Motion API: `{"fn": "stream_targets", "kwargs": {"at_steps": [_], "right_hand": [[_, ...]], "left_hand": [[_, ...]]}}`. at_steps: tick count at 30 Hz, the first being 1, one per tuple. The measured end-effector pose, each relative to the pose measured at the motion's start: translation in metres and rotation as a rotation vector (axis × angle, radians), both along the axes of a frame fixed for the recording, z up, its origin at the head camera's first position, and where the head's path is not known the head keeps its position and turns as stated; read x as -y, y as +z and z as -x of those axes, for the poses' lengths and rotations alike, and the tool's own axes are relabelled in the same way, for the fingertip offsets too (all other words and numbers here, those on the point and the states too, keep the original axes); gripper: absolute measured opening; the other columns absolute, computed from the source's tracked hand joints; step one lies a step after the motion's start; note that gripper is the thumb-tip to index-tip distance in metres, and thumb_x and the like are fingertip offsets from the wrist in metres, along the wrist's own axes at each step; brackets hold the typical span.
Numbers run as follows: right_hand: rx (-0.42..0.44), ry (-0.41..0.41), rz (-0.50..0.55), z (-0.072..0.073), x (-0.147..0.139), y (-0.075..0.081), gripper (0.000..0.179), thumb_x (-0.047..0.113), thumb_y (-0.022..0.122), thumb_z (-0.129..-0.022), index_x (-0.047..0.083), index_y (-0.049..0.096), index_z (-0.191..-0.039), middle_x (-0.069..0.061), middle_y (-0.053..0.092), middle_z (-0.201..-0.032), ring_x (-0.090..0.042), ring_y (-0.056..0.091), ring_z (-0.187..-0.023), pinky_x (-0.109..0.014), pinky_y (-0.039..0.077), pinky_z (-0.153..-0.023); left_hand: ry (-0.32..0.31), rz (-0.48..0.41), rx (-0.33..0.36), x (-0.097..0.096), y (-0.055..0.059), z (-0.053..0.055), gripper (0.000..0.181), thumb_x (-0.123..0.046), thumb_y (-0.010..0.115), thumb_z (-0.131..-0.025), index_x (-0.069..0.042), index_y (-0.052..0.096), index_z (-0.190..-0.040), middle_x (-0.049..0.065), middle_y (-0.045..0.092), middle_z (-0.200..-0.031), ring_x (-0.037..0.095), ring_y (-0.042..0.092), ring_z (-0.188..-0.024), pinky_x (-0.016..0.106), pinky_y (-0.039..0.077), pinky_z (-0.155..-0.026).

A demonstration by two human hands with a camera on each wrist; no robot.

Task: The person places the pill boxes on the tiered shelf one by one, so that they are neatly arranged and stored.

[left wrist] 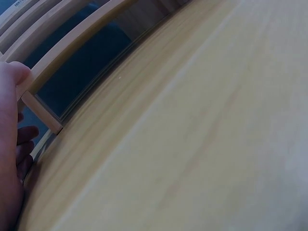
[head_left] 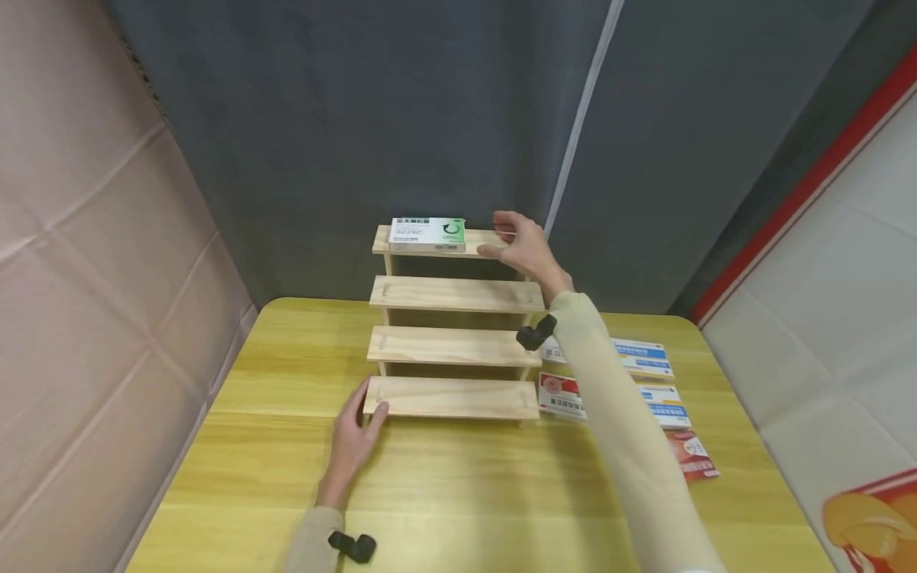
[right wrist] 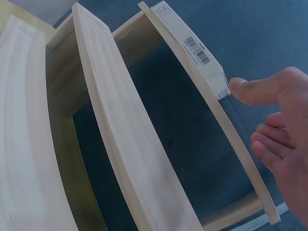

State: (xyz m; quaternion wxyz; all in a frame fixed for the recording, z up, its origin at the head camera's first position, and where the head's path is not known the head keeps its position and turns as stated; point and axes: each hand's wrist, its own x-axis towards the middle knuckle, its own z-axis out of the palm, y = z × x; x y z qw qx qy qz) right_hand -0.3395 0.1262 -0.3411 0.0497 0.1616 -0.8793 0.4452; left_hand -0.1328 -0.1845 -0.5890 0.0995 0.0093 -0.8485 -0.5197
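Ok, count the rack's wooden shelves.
4: top shelf, holding a box; second shelf and third shelf below; bottom shelf, held by the left hand. None seems hidden.

Fingers (left wrist: pixel 28 135) seemingly grip wooden rack (left wrist: pixel 72 46).

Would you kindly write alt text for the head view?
A person's right hand is beside a green-and-white box atop a four-shelf wooden rack; the left hand holds the bottom shelf. More boxes lie on the table.

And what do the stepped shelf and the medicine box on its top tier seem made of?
Stepped shelf: likely wood, pale and matte, with visible grain. Medicine box: probably thin cardboard with a smooth printed finish, judging by its flat panels and crisp edges.
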Motion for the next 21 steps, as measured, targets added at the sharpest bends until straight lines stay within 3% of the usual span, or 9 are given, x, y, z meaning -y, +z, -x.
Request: {"fn": "stream_targets", "kwargs": {"at_steps": [15,21], "right_hand": [[-0.033,-0.033,-0.009,-0.01,-0.036,0.009,0.072,0.023,0.079,-0.086,0.0,0.048,-0.147,-0.021,0.055,-0.146,-0.034,0.053,-0.136,-0.042,0.044,-0.118],[-0.076,-0.046,-0.029,-0.018,-0.049,0.011,0.073,0.026,0.079,-0.086,0.001,0.049,-0.147,-0.021,0.055,-0.147,-0.038,0.052,-0.134,-0.051,0.042,-0.116]], "left_hand": [[-0.006,-0.012,-0.012,0.001,0.0,0.001,0.066,-0.037,0.062,-0.101,-0.013,0.036,-0.157,0.019,0.038,-0.161,0.045,0.034,-0.148,0.063,0.025,-0.123],[-0.007,-0.01,-0.02,0.001,0.0,0.002,0.066,-0.036,0.062,-0.101,-0.012,0.037,-0.157,0.019,0.038,-0.16,0.044,0.035,-0.148,0.063,0.026,-0.124]]}}
